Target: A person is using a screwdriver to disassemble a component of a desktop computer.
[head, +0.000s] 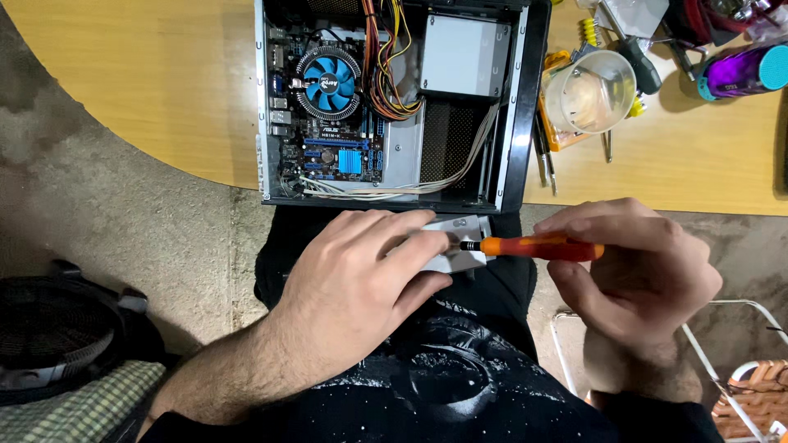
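Note:
My left hand (361, 283) grips a small silver metal part (460, 246), a flat drive-like box, held over my lap just below the table edge. My right hand (636, 271) holds an orange and red screwdriver (538, 247) lying level, its black tip against the right side of the metal part. Above both hands an open black computer case (525, 98) lies on the wooden table (148, 82), showing a motherboard with a blue fan (329, 83), coloured cables and a grey power supply (464, 56).
To the right of the case stand a clear plastic cup (593, 92), loose screwdrivers and tools (640, 61) and a purple bottle (743, 72). A black mesh chair seat (57, 328) is at lower left, a white wire frame (739, 361) at lower right, concrete floor below.

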